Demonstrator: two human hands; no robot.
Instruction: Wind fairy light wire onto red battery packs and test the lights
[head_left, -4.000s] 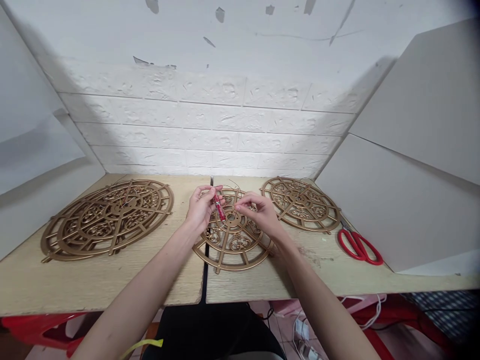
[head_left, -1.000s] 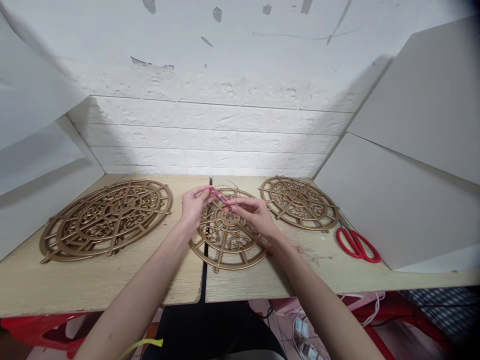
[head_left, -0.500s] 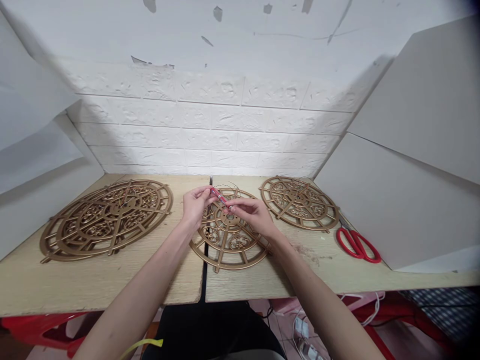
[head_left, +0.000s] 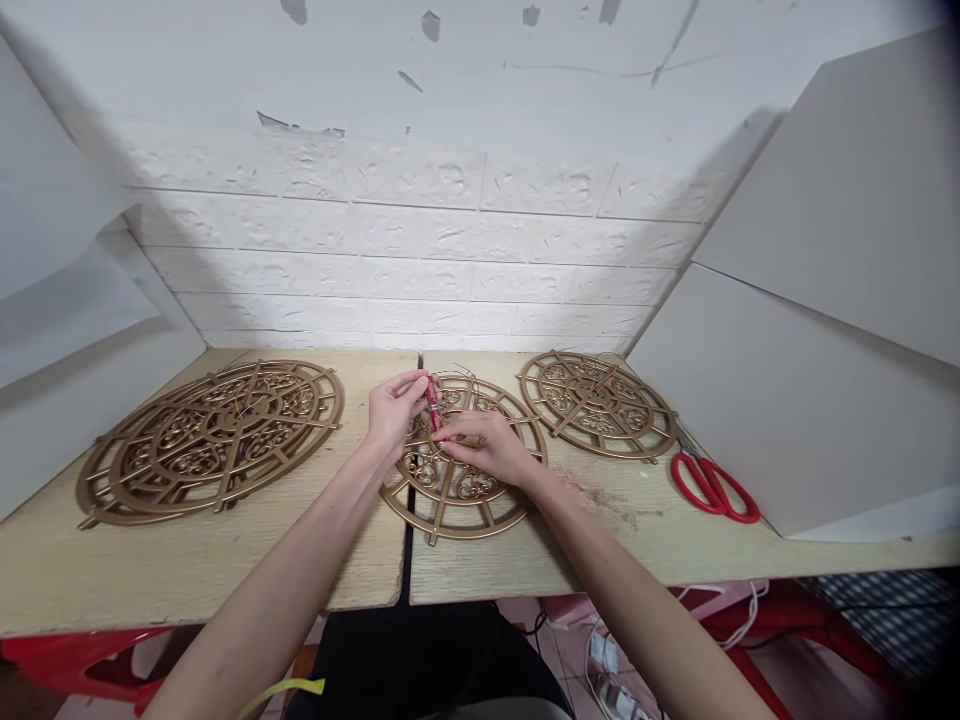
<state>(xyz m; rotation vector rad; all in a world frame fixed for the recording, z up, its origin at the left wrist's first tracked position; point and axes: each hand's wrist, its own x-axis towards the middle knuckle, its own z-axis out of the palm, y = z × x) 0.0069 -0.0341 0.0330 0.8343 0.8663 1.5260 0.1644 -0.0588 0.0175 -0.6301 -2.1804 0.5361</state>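
Note:
A small red tube with print on it (head_left: pixel 433 402) is held nearly upright between my two hands, above a round gold openwork disc (head_left: pixel 466 520). My left hand (head_left: pixel 396 408) pinches its upper end between thumb and fingers. At the lower end, the fingertips of my right hand (head_left: pixel 484 445) are closed on the tube. Thin dark wire (head_left: pixel 474 378) curves up behind the hands, over the far part of the disc. The disc's centre is partly hidden by my right hand.
Stacked gold discs (head_left: pixel 217 440) lie at the left, and another gold disc (head_left: pixel 598 405) lies at the back right. Red-handled scissors (head_left: pixel 714 485) rest by the right panel (head_left: pixel 817 400). A dark gap (head_left: pixel 409 550) splits the table (head_left: pixel 352 560).
The red tube has turned from a slant to nearly upright. My right hand has moved left and down with its lower end; my left hand has barely moved.

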